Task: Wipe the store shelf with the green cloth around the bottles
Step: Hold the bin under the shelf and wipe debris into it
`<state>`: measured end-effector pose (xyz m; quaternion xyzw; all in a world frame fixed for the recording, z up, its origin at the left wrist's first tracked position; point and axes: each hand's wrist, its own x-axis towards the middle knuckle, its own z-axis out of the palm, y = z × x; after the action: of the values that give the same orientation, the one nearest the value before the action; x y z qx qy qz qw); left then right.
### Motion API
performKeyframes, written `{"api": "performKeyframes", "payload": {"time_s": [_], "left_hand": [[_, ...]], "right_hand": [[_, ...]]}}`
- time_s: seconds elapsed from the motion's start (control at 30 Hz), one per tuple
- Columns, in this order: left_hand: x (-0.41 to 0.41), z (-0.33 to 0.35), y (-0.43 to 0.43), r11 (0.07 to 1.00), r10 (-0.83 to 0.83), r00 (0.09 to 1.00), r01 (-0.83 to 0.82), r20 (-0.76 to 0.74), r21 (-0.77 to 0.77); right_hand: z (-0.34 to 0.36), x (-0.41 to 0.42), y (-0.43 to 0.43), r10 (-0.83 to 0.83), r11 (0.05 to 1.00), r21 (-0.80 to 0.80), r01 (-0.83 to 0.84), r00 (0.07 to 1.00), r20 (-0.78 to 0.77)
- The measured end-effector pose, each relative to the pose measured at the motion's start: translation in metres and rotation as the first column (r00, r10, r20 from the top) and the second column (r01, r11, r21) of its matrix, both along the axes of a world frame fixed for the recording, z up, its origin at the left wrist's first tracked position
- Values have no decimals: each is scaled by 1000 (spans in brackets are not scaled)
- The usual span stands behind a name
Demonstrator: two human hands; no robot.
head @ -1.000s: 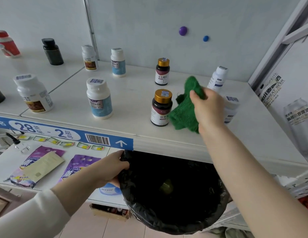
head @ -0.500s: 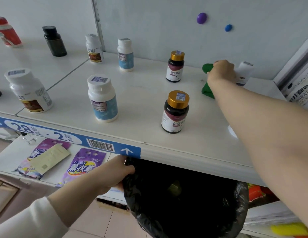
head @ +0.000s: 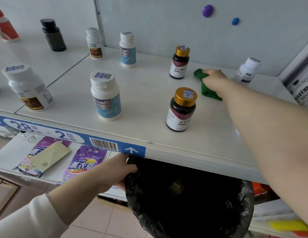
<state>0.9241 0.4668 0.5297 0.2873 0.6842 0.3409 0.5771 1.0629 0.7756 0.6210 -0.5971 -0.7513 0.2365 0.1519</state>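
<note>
Toward the back of the white shelf (head: pixel 149 93), the right hand (head: pixel 214 80) presses the bunched green cloth (head: pixel 205 86) flat against the surface, fingers closed over it. The cloth lies between the rear gold-capped dark bottle (head: pixel 179 63) on its left and a small white bottle (head: pixel 246 71) on its right, touching neither. Nearer the front edge stands a second gold-capped dark bottle (head: pixel 181 110), just beside the outstretched forearm. A white bottle with a pale blue label (head: pixel 106 97) stands further left, and another like it (head: pixel 127 49) sits near the back wall. On the neighbouring shelf panel are a large white bottle with a brown label (head: pixel 28 88), a black bottle (head: pixel 53 36) and a red and white one (head: pixel 5 25).

Below the shelf edge, the left hand (head: pixel 115 170) grips the rim of a black bin bag (head: pixel 192 203), fingers curled tight on the plastic. Purple lavender packets (head: pixel 81 165) lie on the lower shelf beside it.
</note>
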Motion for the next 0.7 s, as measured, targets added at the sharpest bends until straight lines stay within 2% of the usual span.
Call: {"api": "performKeyframes", "payload": {"time_s": [0.43,0.7], "left_hand": [[1,-1,-1,997,-38,999,40,-29,64],[-2,-8,2,996,-25,1000,26,-12,84]], "right_hand": [[-9,11,-71,80,993,84,-81,997,19],[-13,32,-129,58,988,142,-64,997,44]]}}
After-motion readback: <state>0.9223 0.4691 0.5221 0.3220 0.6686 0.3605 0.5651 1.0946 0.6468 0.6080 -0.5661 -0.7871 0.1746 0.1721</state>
